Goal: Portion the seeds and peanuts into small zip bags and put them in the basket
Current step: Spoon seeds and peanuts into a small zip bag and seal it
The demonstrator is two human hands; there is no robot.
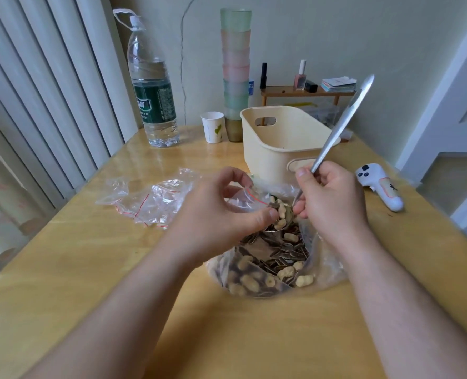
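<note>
small zip bag: pinched at its red-striped mouth, held open between left thumb and fingers, just above the big bag
left hand: fingers curled, gripping small zip bag rim
spoon: loaded with peanuts, bowl at the bag mouth, just beside left fingertips; handle tilts up and away
right hand: fingers and thumb closed round the lower spoon handle
big bag: open, seeds and peanuts inside, lies under both hands
spare zip bags: loose pile, left of left fingers
basket: cream, just beyond the right fingers
table: wooden, everything rests on it
water bottle: far left, well apart
paper cup: beside stacked cups
white device: right of right hand
</note>
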